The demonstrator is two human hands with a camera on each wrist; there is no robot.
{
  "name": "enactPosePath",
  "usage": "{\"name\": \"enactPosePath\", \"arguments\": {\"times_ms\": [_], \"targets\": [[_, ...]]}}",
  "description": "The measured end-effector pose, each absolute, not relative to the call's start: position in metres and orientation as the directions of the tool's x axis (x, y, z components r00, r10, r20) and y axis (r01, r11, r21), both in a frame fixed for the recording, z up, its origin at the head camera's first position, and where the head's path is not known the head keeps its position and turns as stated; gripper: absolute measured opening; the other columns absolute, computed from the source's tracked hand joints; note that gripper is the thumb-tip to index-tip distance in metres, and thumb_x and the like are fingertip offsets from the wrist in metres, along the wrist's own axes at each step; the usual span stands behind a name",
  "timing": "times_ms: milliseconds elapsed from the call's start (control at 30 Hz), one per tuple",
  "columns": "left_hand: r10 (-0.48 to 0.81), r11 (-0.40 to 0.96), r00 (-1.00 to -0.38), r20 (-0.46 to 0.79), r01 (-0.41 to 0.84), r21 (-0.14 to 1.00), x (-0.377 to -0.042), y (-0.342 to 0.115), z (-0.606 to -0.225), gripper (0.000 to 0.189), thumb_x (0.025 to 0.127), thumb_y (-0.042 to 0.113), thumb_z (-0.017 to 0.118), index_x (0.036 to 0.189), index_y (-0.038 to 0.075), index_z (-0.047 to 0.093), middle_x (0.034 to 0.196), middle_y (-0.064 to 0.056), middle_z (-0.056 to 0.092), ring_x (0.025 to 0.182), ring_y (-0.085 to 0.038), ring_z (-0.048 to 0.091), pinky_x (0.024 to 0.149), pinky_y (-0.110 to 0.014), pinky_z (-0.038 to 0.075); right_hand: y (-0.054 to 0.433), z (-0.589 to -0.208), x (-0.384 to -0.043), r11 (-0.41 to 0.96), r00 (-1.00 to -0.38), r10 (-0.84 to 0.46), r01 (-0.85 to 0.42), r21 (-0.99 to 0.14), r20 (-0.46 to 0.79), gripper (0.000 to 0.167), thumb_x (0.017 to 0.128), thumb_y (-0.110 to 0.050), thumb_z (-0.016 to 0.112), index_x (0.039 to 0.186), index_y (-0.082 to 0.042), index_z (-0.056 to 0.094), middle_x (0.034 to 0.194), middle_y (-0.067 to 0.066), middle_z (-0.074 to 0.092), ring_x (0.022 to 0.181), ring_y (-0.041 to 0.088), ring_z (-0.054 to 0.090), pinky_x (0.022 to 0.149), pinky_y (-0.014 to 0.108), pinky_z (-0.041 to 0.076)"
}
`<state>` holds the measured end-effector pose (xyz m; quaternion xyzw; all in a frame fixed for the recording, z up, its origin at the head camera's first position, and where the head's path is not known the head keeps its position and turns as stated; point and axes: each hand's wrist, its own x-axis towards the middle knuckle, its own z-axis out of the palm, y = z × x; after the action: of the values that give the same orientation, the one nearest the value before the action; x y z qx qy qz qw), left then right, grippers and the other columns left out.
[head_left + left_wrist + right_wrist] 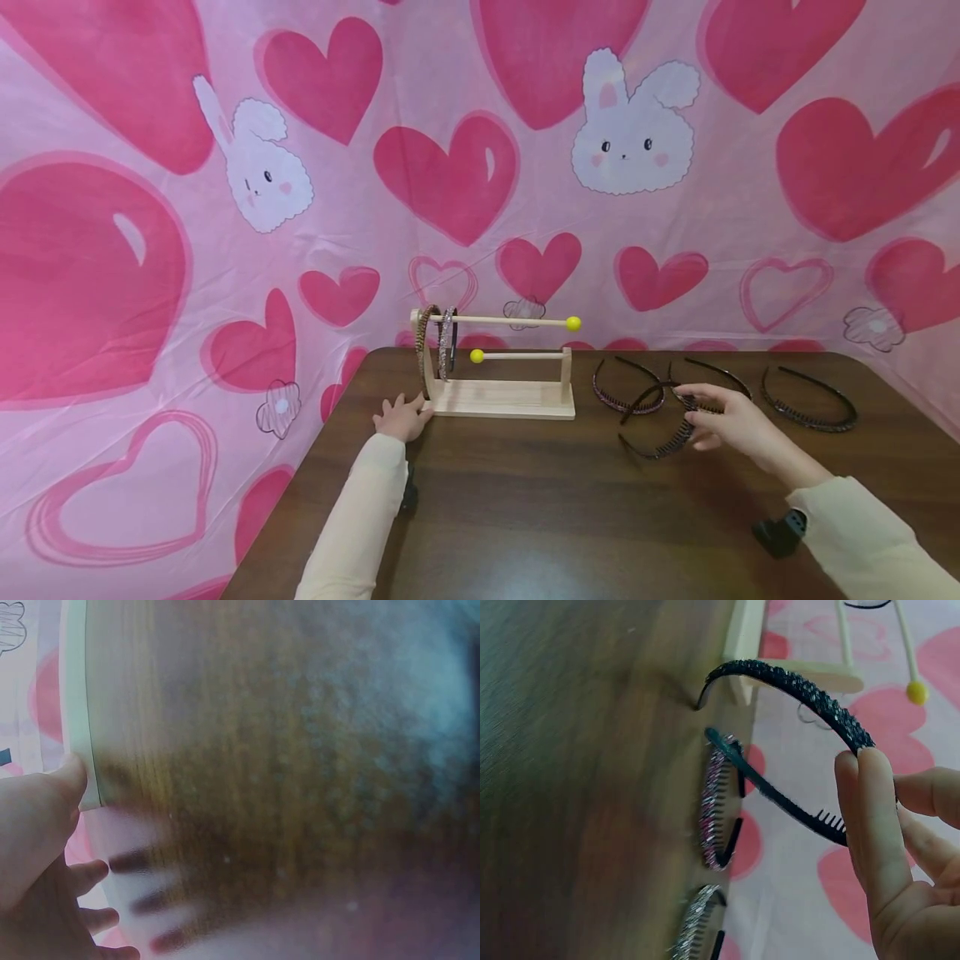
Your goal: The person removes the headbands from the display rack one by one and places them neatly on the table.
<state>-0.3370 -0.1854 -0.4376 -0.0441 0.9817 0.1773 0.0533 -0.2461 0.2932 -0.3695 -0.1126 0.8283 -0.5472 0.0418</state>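
Observation:
My right hand pinches a black headband with a beaded outer band and comb teeth inside, raised off the table with its ends pointing left. My left hand rests by the left end of a pale wooden stand, fingers spread; in the left wrist view its thumb touches the base's edge. On the stand's upper rod hang a brownish-gold headband and a silvery headband. The lower rod bears no headband.
A pink-sparkled headband, a silvery headband and a dark headband lie on the brown table. Yellow balls cap the rods. A pink heart-and-rabbit cloth hangs behind.

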Motion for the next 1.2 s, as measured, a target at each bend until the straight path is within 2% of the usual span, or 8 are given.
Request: {"name": "enactPosePath", "arguments": {"times_ms": [167,400,833,1000,1200], "targets": [[-0.070,0.930,-0.990,-0.126,-0.110,0.351,-0.336,-0.184,-0.436,0.056,0.096,0.039,0.044,0.144,0.012,0.033,0.145,-0.026,0.021,0.131,-0.051,0.009,0.099,-0.065,0.010,0.304,-0.380,-0.244,0.396,-0.965,-0.263,-0.130,-0.909,0.023,0.048,0.091,-0.001,0.053,0.132,0.014,0.033,0.113,0.033,0.037,0.074,0.024,0.062,0.061,0.038,0.053],[-0.072,0.929,-0.989,-0.130,-0.114,0.353,-0.334,-0.184,-0.432,0.055,0.096,0.038,0.044,0.144,0.013,0.033,0.145,-0.026,0.022,0.131,-0.050,0.009,0.100,-0.063,0.010,0.318,-0.389,-0.240,0.460,-0.953,-0.298,-0.091,-0.883,-0.057,0.044,0.090,-0.009,0.058,0.124,0.013,0.040,0.088,0.015,0.050,0.065,0.028,0.063,0.056,0.040,0.053],[-0.063,0.931,-0.991,-0.119,-0.102,0.351,-0.335,-0.184,-0.434,0.055,0.096,0.038,0.043,0.144,0.013,0.033,0.145,-0.026,0.022,0.131,-0.051,0.010,0.099,-0.065,0.010,0.320,-0.414,-0.233,0.479,-0.857,-0.447,0.013,-0.878,-0.256,0.017,0.091,-0.010,0.056,0.097,0.006,0.053,0.075,0.010,0.061,0.055,0.019,0.062,0.045,0.028,0.049],[-0.057,0.932,-0.992,-0.116,-0.095,0.349,-0.336,-0.185,-0.436,0.054,0.097,0.038,0.043,0.144,0.013,0.033,0.145,-0.027,0.022,0.130,-0.051,0.010,0.099,-0.065,0.011,0.316,-0.422,-0.230,0.465,-0.831,-0.474,0.045,-0.884,-0.292,0.016,0.091,-0.012,0.056,0.092,0.004,0.056,0.070,0.010,0.063,0.053,0.015,0.061,0.044,0.025,0.047],[-0.053,0.935,-0.992,-0.111,-0.089,0.343,-0.336,-0.185,-0.437,0.054,0.097,0.038,0.042,0.144,0.014,0.033,0.145,-0.026,0.022,0.130,-0.051,0.010,0.098,-0.065,0.011,0.309,-0.428,-0.228,0.466,-0.828,-0.476,0.048,-0.884,-0.296,0.015,0.090,-0.012,0.057,0.089,0.003,0.059,0.067,0.010,0.063,0.051,0.013,0.061,0.043,0.022,0.046]]}}
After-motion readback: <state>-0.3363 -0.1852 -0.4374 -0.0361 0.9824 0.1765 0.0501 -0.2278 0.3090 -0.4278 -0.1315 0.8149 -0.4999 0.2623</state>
